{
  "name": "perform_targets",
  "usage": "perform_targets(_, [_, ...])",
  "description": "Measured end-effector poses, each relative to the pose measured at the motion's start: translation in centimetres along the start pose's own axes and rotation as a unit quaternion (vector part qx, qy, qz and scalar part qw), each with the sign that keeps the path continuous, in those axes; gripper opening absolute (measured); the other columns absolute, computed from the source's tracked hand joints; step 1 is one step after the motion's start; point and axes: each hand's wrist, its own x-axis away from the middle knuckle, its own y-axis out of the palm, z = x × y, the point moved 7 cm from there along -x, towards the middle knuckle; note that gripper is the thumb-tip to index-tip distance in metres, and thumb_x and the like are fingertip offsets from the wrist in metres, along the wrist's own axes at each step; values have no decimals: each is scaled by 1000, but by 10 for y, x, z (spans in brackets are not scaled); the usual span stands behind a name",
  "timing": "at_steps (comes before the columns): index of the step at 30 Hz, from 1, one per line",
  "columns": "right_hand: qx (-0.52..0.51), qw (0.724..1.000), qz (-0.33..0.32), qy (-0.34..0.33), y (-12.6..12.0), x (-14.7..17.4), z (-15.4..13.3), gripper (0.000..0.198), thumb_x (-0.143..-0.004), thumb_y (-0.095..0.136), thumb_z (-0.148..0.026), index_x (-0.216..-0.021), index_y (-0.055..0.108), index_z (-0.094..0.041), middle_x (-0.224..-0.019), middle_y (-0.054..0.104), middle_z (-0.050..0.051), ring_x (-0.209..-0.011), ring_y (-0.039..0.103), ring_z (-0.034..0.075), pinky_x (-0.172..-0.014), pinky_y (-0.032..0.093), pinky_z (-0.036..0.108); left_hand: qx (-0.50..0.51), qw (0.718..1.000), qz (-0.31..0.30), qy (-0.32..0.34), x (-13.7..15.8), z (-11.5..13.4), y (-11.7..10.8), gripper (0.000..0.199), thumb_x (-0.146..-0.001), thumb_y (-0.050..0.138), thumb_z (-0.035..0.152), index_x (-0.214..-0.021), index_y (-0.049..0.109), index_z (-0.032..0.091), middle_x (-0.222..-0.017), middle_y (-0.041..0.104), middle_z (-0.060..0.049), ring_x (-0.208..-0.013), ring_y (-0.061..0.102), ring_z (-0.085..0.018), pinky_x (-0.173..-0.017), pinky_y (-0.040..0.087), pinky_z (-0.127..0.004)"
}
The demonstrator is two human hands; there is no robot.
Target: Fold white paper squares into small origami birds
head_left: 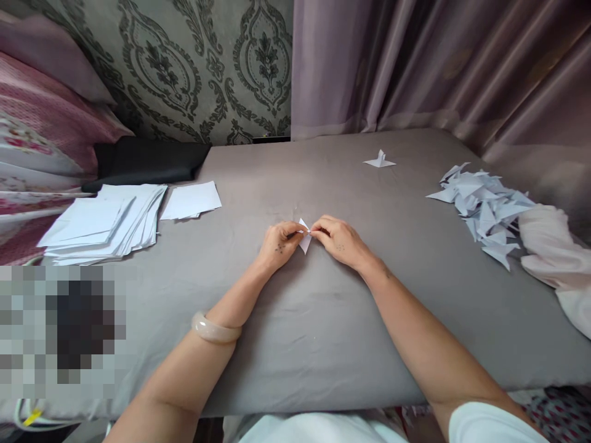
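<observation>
A small white folded paper crane is held over the middle of the grey-covered surface. My left hand pinches its left side between thumb and fingers. From the right, my right hand pinches it too, so the fingertips of both hands nearly meet. Pointed white paper ends stick out above and below the fingers; the middle of the fold is hidden by them. A pale bangle circles my left forearm.
Stacked white paper sheets and a smaller pile of paper squares lie at left, by a black folded item. A single paper crane sits farther back. Many folded cranes are heaped at right beside a pale cloth.
</observation>
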Motion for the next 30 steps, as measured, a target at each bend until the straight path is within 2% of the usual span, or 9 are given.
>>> perform_targets(4, [62, 997, 32, -40, -4, 2, -9, 19, -94, 45, -25, -93, 64, -22, -98, 64, 5, -88, 58, 17, -72, 40, 26, -76, 997, 29, -19, -1, -3, -5, 18, -79, 68, 30, -95, 69, 21, -90, 68, -4, -86, 58, -19, -79, 46, -31])
perform_targets(7, [42, 995, 65, -57, -3, -1, -6, 20, -93, 47, -24, -102, 64, -25, -104, 65, 5, -95, 58, 17, -77, 42, 27, -126, 990, 51, -35, -2, -6, -8, 11, -78, 69, 25, -87, 69, 19, -93, 66, -7, -90, 55, -22, -85, 45, -35])
perform_targets(9, [-7, 993, 115, -15, -6, -5, 10, 29, -89, 54, -24, -117, 60, -24, -110, 65, 6, -84, 61, 15, -75, 45, 26, -135, 988, 61, -47, -3, -10, -8, 7, -79, 67, 24, -81, 69, 18, -93, 65, -8, -90, 55, -22, -86, 44, -36])
perform_targets(12, [-81, 973, 201, 85, -13, -8, 41, 34, -85, 54, -26, -117, 59, -18, -104, 67, 7, -74, 62, 13, -75, 48, 27, -145, 985, 76, -49, -3, -12, -7, 9, -80, 65, 25, -75, 67, 17, -92, 65, -7, -90, 55, -22, -87, 44, -37])
perform_targets(16, [-160, 943, 220, 192, -12, -7, 67, 33, -83, 52, -29, -112, 60, -15, -100, 68, 9, -71, 66, 14, -68, 50, 26, -174, 979, 92, -43, 1, -11, -5, 12, -81, 63, 27, -74, 66, 17, -92, 65, -8, -91, 55, -22, -87, 43, -38])
perform_targets(20, [-170, 936, 233, 205, -13, -5, 68, 32, -81, 50, -26, -109, 59, -14, -99, 68, 10, -71, 66, 15, -64, 50, 26, -203, 973, 101, -47, -6, -9, -4, 13, -81, 62, 27, -72, 66, 17, -92, 66, -8, -92, 56, -23, -86, 42, -38])
perform_targets(25, [-165, 915, 291, 225, -22, 1, 71, 34, -79, 48, -25, -109, 59, -13, -98, 68, 11, -73, 66, 17, -65, 51, 27, -256, 955, 137, -67, -50, -2, 2, 18, -83, 59, 31, -77, 69, 17, -101, 67, -11, -99, 55, -26, -86, 40, -38])
perform_targets(30, [-156, 885, 360, 250, -34, 6, 79, 33, -80, 44, -23, -107, 59, -12, -95, 69, 12, -75, 66, 19, -70, 50, 29, -280, 947, 133, -87, -114, 7, 33, 22, -86, 54, 31, -83, 70, 15, -103, 67, -12, -104, 55, -27, -88, 39, -37])
